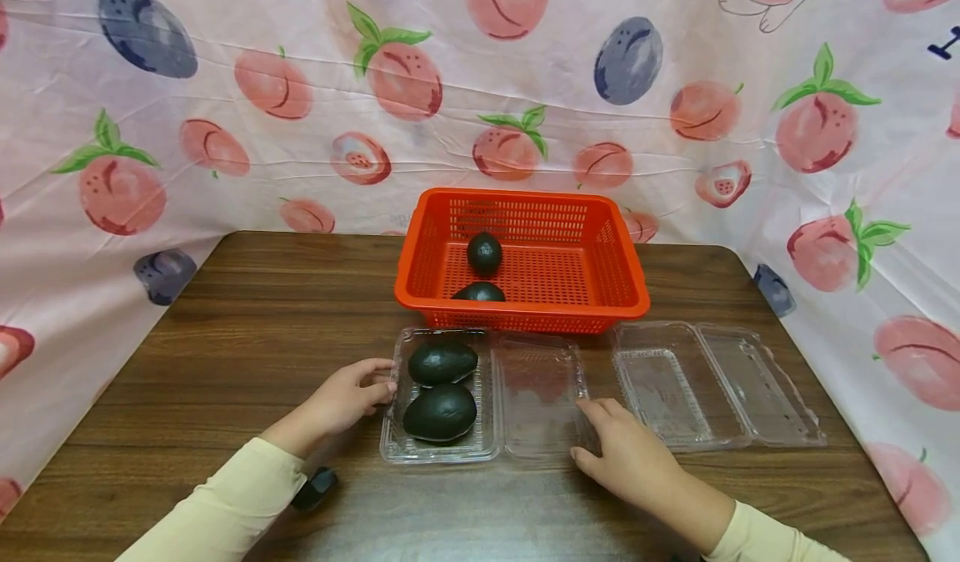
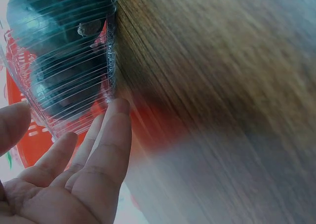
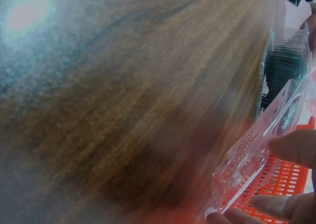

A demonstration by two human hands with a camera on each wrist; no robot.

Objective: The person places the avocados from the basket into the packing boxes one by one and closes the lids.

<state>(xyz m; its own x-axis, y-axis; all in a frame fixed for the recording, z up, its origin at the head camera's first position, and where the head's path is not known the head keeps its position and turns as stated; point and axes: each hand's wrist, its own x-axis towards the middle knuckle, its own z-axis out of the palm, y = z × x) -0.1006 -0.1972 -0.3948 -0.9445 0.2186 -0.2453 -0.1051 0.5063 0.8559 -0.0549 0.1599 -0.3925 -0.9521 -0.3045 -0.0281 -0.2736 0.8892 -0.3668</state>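
Two dark green avocados (image 1: 439, 413) lie one behind the other in the left half of a clear plastic clamshell box (image 1: 442, 454). Its lid (image 1: 536, 412) is folded out to the right. My left hand (image 1: 348, 399) is beside the box's left wall, fingers extended, fingertips right at the rim; the left wrist view shows the avocados (image 2: 64, 83) through the ribbed wall. My right hand (image 1: 626, 454) is at the lid's outer right edge, thumb near the front corner. In the right wrist view its thumb and fingers (image 3: 291, 147) are spread apart along the lid's edge (image 3: 247, 160).
Behind the box stands an orange-red plastic basket (image 1: 525, 308) with two avocados (image 1: 484, 253) visible inside. A second clear clamshell (image 1: 667, 395) lies unfolded at the right. A small black object (image 1: 315, 489) is near my left sleeve. Fruit-printed cloth (image 1: 450, 145) hangs around the wooden table (image 1: 225, 362).
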